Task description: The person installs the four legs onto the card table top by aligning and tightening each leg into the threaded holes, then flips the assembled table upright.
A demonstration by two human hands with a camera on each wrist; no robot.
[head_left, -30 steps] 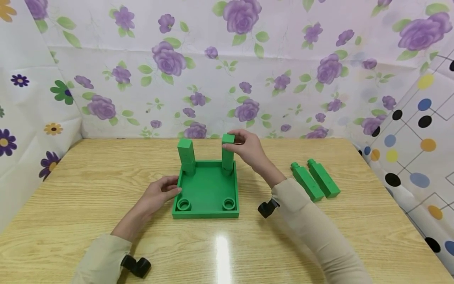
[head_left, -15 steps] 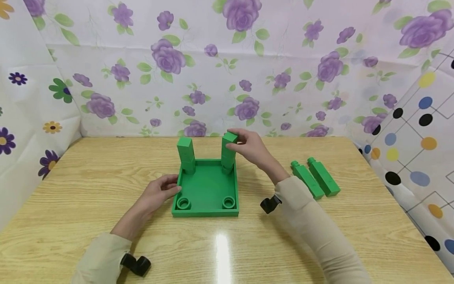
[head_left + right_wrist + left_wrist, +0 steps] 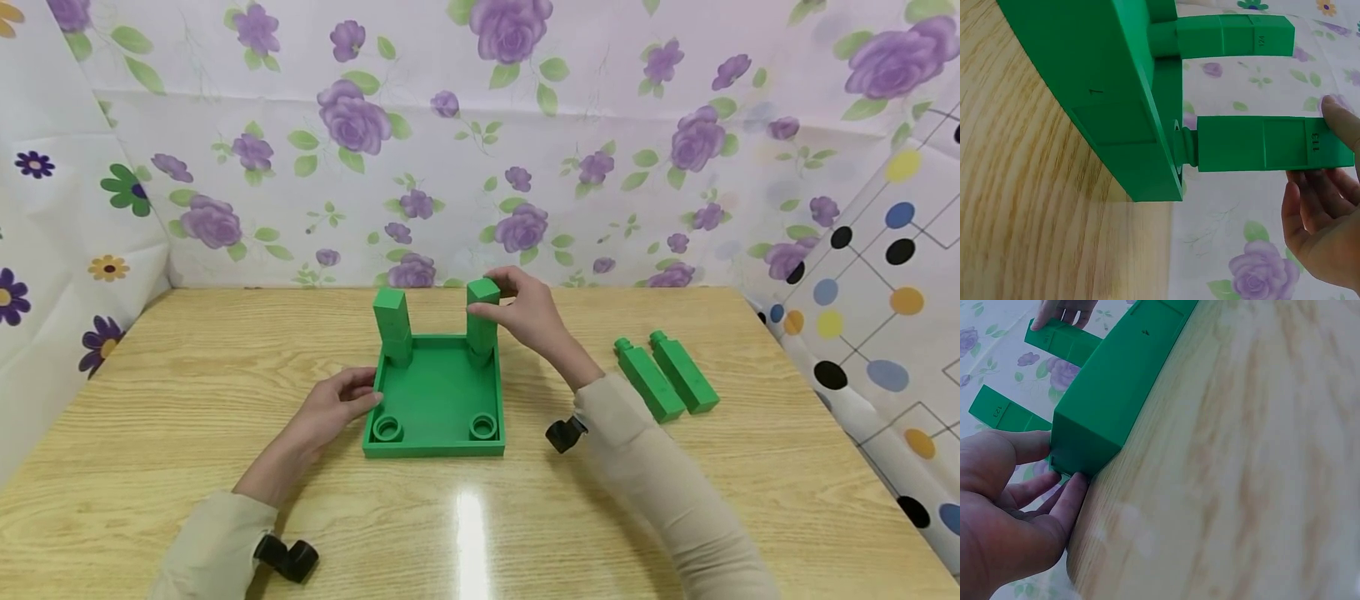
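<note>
A shallow green square base (image 3: 438, 394) with raised walls lies on the table, a round socket (image 3: 387, 428) at each near corner. My left hand (image 3: 333, 408) grips the base's left wall between thumb and fingers, as the left wrist view (image 3: 1029, 512) shows. At the far right corner, my right hand (image 3: 527, 308) pinches the upper end of a green square post (image 3: 482, 321), marked 113. In the right wrist view, the neck of this post (image 3: 1232, 144) shows at its socket. Another green post (image 3: 393, 325) stands upright in the far left corner.
Two loose green posts (image 3: 651, 382) (image 3: 684, 372) with threaded ends lie side by side on the wooden table (image 3: 600, 517), right of my right forearm. A flowered cloth (image 3: 442, 167) hangs behind the table.
My right hand has turned the far right post back and forth slightly about its upright axis, still gripping its top. My left hand has stayed on the base.
</note>
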